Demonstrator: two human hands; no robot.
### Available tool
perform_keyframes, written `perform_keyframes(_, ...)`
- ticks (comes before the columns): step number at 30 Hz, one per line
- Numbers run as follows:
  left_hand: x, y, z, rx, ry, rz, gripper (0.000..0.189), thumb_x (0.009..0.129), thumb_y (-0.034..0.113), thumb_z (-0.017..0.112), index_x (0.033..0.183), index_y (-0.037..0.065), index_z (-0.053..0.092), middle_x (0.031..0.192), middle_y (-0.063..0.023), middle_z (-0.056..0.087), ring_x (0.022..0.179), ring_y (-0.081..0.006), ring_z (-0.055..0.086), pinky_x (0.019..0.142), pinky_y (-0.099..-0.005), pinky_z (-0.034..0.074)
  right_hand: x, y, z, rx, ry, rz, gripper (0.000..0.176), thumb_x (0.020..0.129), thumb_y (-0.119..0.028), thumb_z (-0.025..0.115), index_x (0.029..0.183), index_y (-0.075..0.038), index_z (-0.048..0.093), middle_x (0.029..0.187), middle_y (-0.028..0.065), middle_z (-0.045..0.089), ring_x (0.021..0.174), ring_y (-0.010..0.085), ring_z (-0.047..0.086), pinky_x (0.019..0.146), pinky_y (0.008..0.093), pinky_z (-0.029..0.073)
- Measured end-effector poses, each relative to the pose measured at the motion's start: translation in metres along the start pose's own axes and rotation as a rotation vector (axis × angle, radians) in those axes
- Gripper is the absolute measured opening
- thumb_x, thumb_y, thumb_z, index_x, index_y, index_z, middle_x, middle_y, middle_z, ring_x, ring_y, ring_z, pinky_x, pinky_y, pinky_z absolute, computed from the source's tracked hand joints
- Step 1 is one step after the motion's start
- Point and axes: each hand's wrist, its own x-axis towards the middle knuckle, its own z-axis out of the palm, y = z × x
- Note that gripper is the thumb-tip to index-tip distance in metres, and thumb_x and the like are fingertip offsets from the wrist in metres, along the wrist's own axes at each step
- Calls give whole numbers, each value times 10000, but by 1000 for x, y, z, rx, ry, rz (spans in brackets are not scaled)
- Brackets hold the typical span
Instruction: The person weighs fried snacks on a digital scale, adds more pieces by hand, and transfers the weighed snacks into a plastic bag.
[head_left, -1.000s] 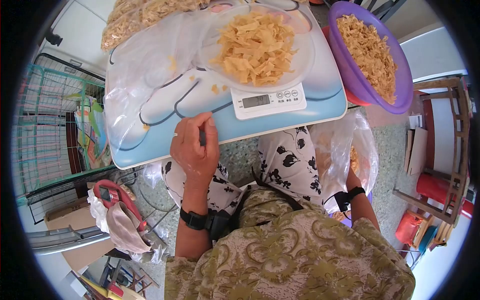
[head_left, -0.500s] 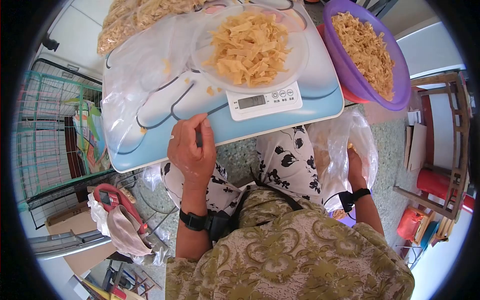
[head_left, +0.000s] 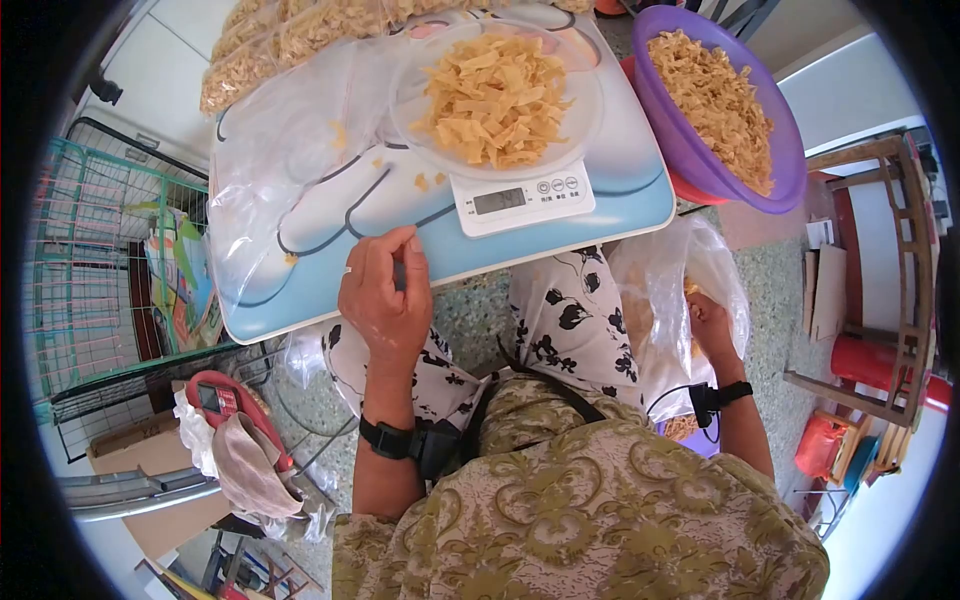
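Note:
My left hand [head_left: 387, 290] rests at the front edge of the blue patterned table [head_left: 450, 245], its fingers curled with nothing visible in them. My right hand [head_left: 711, 326] is at the mouth of a clear plastic bag [head_left: 655, 290] beside my right knee. Its fingers are bent together near yellowish pieces; what they hold is too small to make out. A white digital scale [head_left: 525, 205] on the table bears a clear round bowl [head_left: 585, 135] with a heap of pale yellow strips [head_left: 497, 98]. An empty plastic bag [head_left: 270, 170] lies flat left of the bowl.
Filled bags of strips [head_left: 320, 40] line the table's back. A purple basin [head_left: 790, 150] of strips stands at the right. A wire cage [head_left: 110, 270] is at the left, with a red basket [head_left: 265, 420] below it. A wooden frame [head_left: 900, 300] stands far right.
My right hand has risen slightly out of the bag, and its fingers have drawn together. The view has shifted a little. My left hand keeps its place at the table edge.

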Motion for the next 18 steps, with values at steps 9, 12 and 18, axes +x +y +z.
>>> perform_keyframes(9, -1, 1, -1, -41, -27, -64, 33, 895, 63, 658, 917, 41, 668, 747, -46, 582, 609, -144, 527, 555, -272, 428, -4, 42, 67, 542, -177, 188, 349, 942, -123, 487, 1260, -21, 587, 1112, 231, 674, 1054, 346, 646, 900, 397, 490)
perform_keyframes(12, 0, 0, -1, -20, -20, -35, 32, 886, 52, 659, 915, 40, 667, 752, -54, 586, 617, -158, 539, 562, -279, 431, -1, 78, 97, 558, -108, 223, 328, 955, -144, 462, 1200, 0, 628, 1102, 237, 676, 1048, 334, 649, 907, 396, 485)
perform_keyframes(18, 0, 2, -1, -16, -20, -59, 37, 876, 50, 663, 912, 42, 665, 737, -59, 577, 629, -178, 543, 581, -303, 433, 1, 28, 44, 310, -133, 68, 268, 916, -122, 531, 1116, -16, 674, 1063, 226, 684, 1005, 352, 653, 887, 407, 495)
